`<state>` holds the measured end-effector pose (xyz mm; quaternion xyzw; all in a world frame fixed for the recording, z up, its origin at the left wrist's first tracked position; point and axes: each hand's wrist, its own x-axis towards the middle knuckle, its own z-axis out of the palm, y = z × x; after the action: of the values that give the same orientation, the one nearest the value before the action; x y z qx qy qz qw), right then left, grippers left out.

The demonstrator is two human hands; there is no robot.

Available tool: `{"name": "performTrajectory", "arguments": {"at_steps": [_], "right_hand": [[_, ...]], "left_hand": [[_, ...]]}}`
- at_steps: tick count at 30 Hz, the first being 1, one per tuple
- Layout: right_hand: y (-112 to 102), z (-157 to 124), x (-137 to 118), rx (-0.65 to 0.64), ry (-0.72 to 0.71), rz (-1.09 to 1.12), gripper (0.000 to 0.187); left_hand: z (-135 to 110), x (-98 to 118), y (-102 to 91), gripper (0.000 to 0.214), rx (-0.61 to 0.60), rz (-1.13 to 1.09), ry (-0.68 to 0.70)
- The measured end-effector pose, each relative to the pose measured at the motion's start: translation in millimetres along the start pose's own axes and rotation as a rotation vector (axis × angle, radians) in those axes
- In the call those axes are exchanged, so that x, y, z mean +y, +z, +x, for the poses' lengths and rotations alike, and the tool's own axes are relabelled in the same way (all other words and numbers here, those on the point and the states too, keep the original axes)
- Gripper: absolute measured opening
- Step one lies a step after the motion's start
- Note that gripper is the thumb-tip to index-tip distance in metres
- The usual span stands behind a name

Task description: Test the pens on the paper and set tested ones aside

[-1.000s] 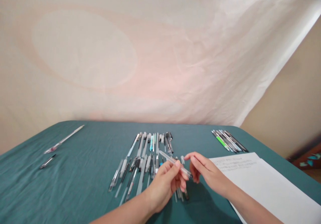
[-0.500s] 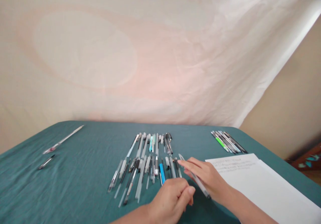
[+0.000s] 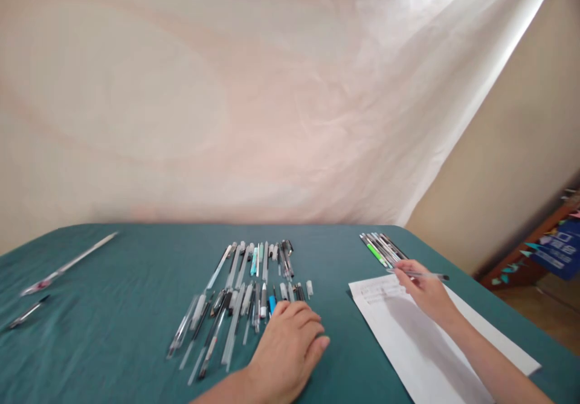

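Above the top of the white paper [image 3: 403, 355], my right hand [image 3: 423, 292] pinches a clear pen [image 3: 432, 276] with a dark end pointing right. Handwriting shows near the paper's upper edge. My left hand [image 3: 290, 346] lies palm down on the table, thumb apart from the fingers, at the near side of the lower row of pens [image 3: 233, 325]. It covers part of a blue pen [image 3: 272, 303]. A short whitish pen cap [image 3: 309, 288] lies just beyond the fingers of that hand.
An upper row of pens and caps [image 3: 254, 261] lies mid-table. Several pens, one bright green [image 3: 377, 255], sit together at the back right. On the left are a long clear pen [image 3: 70, 265] and a short dark pen [image 3: 28, 312]. A pale cloth [image 3: 203, 102] hangs behind the green table [image 3: 113, 343].
My right hand has moved right with the pen, from beside the lower row to above the paper. My left hand has loosened from a fist. The view has turned right.
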<state>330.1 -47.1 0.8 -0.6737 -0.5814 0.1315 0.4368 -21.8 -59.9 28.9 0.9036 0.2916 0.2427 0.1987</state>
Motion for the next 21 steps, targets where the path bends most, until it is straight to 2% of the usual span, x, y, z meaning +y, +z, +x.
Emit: {"name": "performTrajectory", "arguments": {"at_steps": [3,6,9,14,21], "right_hand": [[-19,-7,23,0.043,0.051,-0.03,0.032],[-31,-11,32,0.053,0.107,-0.002,0.026],[-37,-12,38,0.092,0.143,0.044,0.021],[-48,-7,57,0.149,0.178,-0.071,0.025],[-57,-5,82,0.184,0.21,-0.1,0.028]], "left_hand": [[2,0,2.3,0.019,0.008,0.002,-0.019],[3,-1,4.9,0.019,0.018,0.006,-0.012],[4,-2,6.2,0.02,0.009,0.016,0.002],[4,-2,5.9,0.02,-0.014,0.023,0.007],[4,-4,6.9,0.021,-0.019,0.025,0.018]]}}
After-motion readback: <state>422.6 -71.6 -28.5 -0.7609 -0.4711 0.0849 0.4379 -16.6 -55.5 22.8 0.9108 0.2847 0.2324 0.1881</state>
